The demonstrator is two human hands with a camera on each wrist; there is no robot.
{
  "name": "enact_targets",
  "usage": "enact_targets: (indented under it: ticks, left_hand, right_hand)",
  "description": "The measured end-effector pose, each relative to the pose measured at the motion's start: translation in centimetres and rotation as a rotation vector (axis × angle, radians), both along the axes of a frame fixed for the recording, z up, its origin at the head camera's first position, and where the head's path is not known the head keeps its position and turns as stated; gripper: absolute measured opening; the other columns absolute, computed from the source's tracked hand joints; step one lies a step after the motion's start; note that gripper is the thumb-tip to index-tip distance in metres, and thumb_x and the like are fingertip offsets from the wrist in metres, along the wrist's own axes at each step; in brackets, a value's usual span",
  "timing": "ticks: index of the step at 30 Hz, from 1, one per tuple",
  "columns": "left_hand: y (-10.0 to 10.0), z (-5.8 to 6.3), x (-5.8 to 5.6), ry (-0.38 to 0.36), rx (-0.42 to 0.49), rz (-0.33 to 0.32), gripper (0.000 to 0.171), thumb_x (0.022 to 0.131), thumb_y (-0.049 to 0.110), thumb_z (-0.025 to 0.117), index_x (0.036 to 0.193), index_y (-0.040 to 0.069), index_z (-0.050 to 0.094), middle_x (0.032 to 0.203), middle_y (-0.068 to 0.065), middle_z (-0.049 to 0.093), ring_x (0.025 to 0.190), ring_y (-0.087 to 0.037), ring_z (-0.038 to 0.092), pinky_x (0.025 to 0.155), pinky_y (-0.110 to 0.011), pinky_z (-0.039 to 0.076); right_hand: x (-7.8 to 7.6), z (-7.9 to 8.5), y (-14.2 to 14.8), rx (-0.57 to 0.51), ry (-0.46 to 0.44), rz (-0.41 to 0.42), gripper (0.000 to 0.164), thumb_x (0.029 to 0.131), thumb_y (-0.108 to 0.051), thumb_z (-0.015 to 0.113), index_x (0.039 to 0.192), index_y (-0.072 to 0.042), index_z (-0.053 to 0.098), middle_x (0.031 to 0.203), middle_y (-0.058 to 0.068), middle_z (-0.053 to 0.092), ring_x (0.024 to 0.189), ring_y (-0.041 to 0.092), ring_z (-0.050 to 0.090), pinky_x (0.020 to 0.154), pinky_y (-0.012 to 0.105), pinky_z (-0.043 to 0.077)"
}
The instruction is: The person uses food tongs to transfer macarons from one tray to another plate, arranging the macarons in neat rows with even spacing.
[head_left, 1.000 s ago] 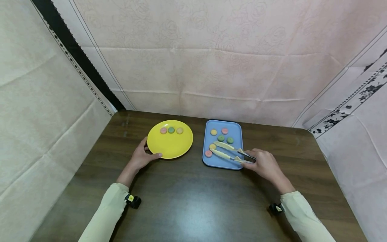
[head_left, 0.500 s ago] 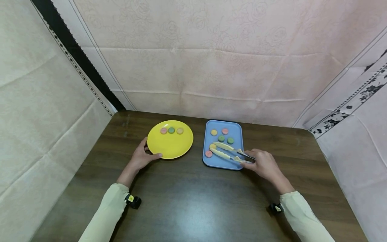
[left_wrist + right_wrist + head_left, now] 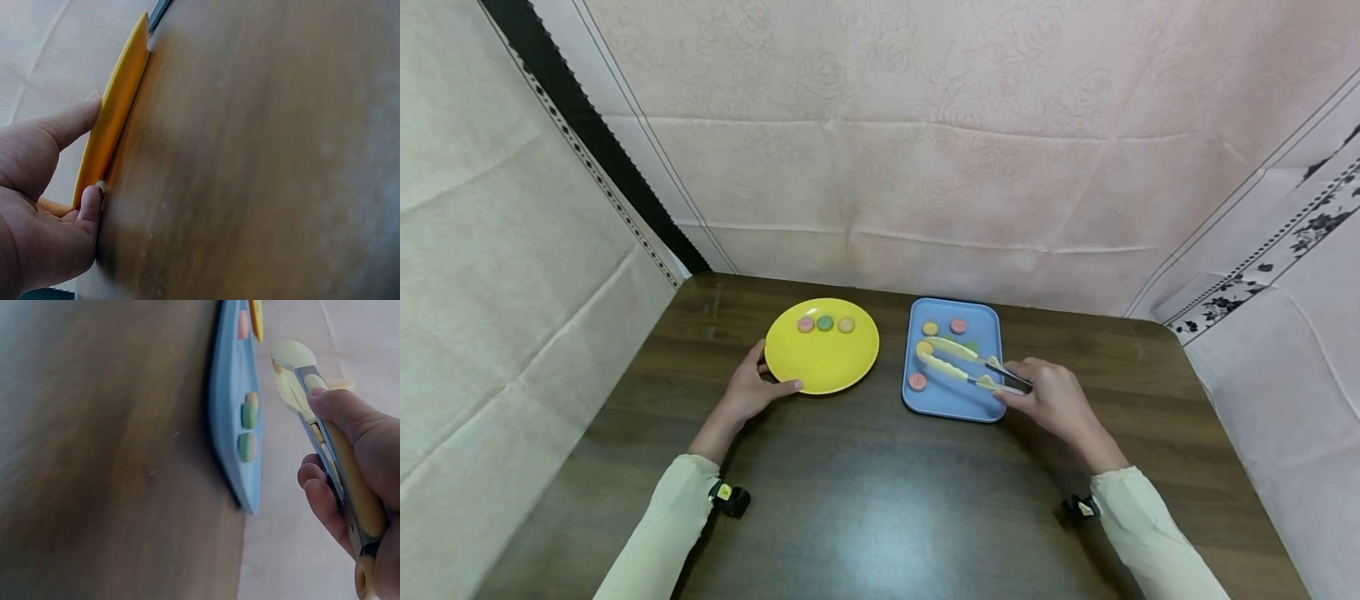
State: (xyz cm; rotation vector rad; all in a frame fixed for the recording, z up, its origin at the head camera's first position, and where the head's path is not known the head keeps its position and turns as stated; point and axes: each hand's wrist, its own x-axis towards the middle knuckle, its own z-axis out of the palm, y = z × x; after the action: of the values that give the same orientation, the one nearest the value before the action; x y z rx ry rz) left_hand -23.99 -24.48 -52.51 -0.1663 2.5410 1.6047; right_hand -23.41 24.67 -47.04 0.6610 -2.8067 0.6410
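Observation:
My left hand (image 3: pixel 749 390) holds the left rim of a round yellow plate (image 3: pixel 823 365), with fingers curled under its edge in the left wrist view. Pink, green and pale yellow macaron-like discs (image 3: pixel 825 323) lie in a row on the plate. In my right hand (image 3: pixel 1054 402) are tongs (image 3: pixel 951 372) with cream tips and steel arms. Between their tips is a yellow macaron-like disc (image 3: pixel 924 347), raised over the blue tray (image 3: pixel 955 406). Pink discs (image 3: pixel 917 382), a yellow disc (image 3: pixel 930 328) and green discs (image 3: pixel 248 447) lie on the tray; the tongs partly cover the green ones in the head view.
Plate and tray stand side by side near the far edge of a dark wooden table (image 3: pixel 865 467), with a gap of bare wood between them. A pale patterned cloth (image 3: pixel 880 183) hangs behind the table and at both sides.
My right hand and the tongs have risen slightly off the tray, lifting the lower yellow disc from its place beside the front pink one. The left hand and the plate stay put.

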Motion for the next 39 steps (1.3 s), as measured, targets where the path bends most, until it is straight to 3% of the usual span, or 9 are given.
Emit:
enact_targets:
  ticks: [6,18,21,25,28,39]
  left_hand:
    - [-0.1,0.1,0.0,-0.001,0.001,0.003,0.118,0.082,0.031,0.089,0.165,0.009,0.008,0.15,-0.023,0.04,0.13,-0.036,0.046,0.086,-0.035,0.052]
    - [-0.1,0.2,-0.1,0.003,-0.001,-0.001,0.116,0.082,0.03,0.088,0.165,0.008,0.009,0.151,-0.022,0.039,0.131,-0.036,0.046,0.089,-0.037,0.052]
    - [-0.1,0.2,-0.2,0.003,-0.005,0.0,0.116,0.082,0.03,0.088,0.165,0.009,0.01,0.151,-0.022,0.039,0.13,-0.036,0.046,0.087,-0.036,0.052]
    - [-0.1,0.2,-0.2,-0.003,-0.004,0.006,0.115,0.081,0.03,0.089,0.165,0.01,0.011,0.151,-0.021,0.04,0.129,-0.036,0.047,0.086,-0.035,0.052]
    - [0.0,0.1,-0.2,-0.01,-0.006,0.009,0.116,0.081,0.03,0.089,0.165,0.01,0.01,0.152,-0.021,0.039,0.131,-0.036,0.046,0.086,-0.035,0.052]
    - [0.1,0.2,-0.1,-0.027,-0.004,0.012,0.119,0.082,0.032,0.088,0.165,0.008,0.006,0.153,-0.023,0.038,0.133,-0.036,0.045,0.092,-0.039,0.051]
  right_hand:
    - [-1.0,1.1,-1.8,-0.033,-0.016,0.012,0.052,0.085,-0.031,0.085,0.124,0.001,0.073,0.105,0.016,0.073,0.079,0.023,0.062,0.069,0.042,0.052]
    - [-3.7,3.6,-6.2,-0.048,0.006,0.084,0.057,0.085,-0.033,0.085,0.131,-0.004,0.069,0.097,0.014,0.075,0.067,0.019,0.051,0.058,0.034,0.043]
    - [-4.4,4.2,-7.4,-0.035,0.029,0.121,0.055,0.086,-0.033,0.084,0.13,-0.004,0.07,0.105,0.014,0.076,0.07,0.018,0.059,0.062,0.037,0.049]
    - [-5.4,4.8,-9.1,-0.016,0.054,0.162,0.052,0.086,-0.035,0.084,0.126,-0.004,0.073,0.115,0.014,0.075,0.089,0.024,0.071,0.078,0.045,0.056]
    - [-6.0,4.8,-10.4,-0.002,0.06,0.187,0.051,0.086,-0.035,0.083,0.126,-0.006,0.073,0.111,0.011,0.076,0.093,0.026,0.071,0.081,0.046,0.055]
    - [-7.3,3.5,-14.0,0.097,0.036,0.25,0.045,0.089,-0.041,0.08,0.119,-0.008,0.076,0.096,0.006,0.075,0.076,0.018,0.064,0.067,0.038,0.052]
